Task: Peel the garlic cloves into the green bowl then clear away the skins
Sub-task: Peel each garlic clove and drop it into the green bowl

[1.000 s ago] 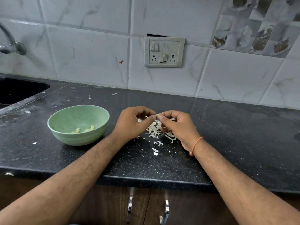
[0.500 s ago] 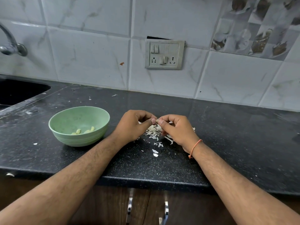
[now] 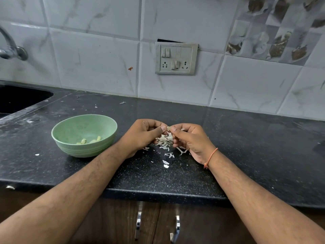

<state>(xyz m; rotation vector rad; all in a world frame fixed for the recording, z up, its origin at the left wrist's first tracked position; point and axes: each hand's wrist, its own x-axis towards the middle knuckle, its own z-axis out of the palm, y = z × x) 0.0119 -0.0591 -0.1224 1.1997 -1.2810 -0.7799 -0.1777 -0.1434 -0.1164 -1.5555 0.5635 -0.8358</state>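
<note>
A small garlic clove [image 3: 168,128] is pinched between the fingertips of my left hand [image 3: 142,136] and my right hand [image 3: 190,140], just above the black counter. Both hands have curled fingers and meet at the clove. Under and between them lies a pile of white garlic skins [image 3: 165,142], with loose flakes nearer the counter's front edge. The green bowl [image 3: 70,131] stands to the left of my left hand and holds a few peeled cloves [image 3: 89,140].
The black counter [image 3: 246,152] runs to a tiled wall with a switch plate [image 3: 176,58]. A dark sink [image 3: 19,98] and a tap [image 3: 12,50] are at the far left. Stray skin flakes [image 3: 122,102] dot the counter. Cabinet handles [image 3: 139,224] show below the front edge.
Both hands stay together on the clove and shift only slightly. The bowl and the pile of skins have not moved.
</note>
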